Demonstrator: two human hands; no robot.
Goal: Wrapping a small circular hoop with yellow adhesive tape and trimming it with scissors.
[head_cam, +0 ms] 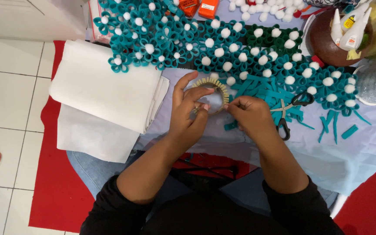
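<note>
2 hands meet over 1 small ring, and that ring is what matters for you here: the pale, ribbed tape-like ring [213,94] lies flat on the light blue cloth [353,161], its opening facing up, directly ahead of your wrists and between your fingertips. Starting at the left, a folded stack of white fabric sheets [105,93] sits just beside your left forearm, on the red mat [53,191]. Your left hand [187,114] curls around the ring's near-left edge, thumb and fingers pinching it, index finger stretched along the rim. Your right hand [250,114] touches the ring's right edge with fingertips drawn narrow together, as if pinching something small; what it pinches, you cannot tell from this view. Both hands are about equally near the ring. Beyond it, teal felt loop flowers with white pompom centres [223,48] spread across the cloth. Right of your right hand lie black-handled scissors [290,114] among loose teal felt strips [334,124]. At far right, a round brown bowl [323,43] holds several white glue bottles [349,28] standing with their tips up.
</note>
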